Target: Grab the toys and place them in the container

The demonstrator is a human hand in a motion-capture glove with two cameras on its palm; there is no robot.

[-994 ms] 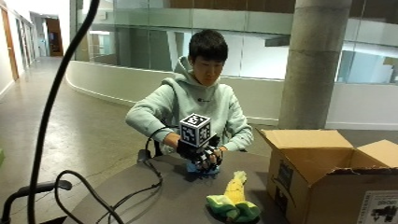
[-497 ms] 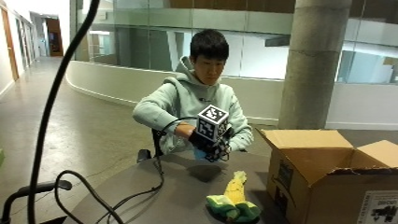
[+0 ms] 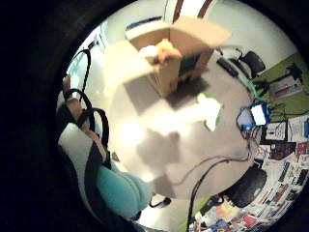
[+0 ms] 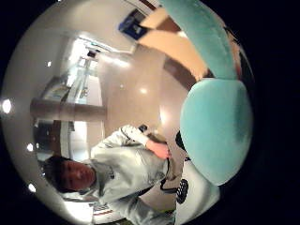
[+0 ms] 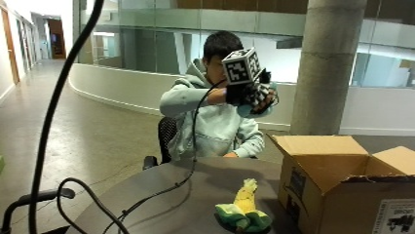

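Gloved right hand point(image 5: 254, 93) grips smooth rounded teal toy point(image 4: 215, 131) (aloft).

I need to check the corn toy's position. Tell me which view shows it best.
The outside view: the corn toy lies whole on the table, beside the cardboard box. The little finger side palm view shows it small and washed out. The thumb side palm view misses it.

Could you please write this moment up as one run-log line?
phase: carrying | right hand: raised, grips teal toy | corn toy: on table | cardboard box: open
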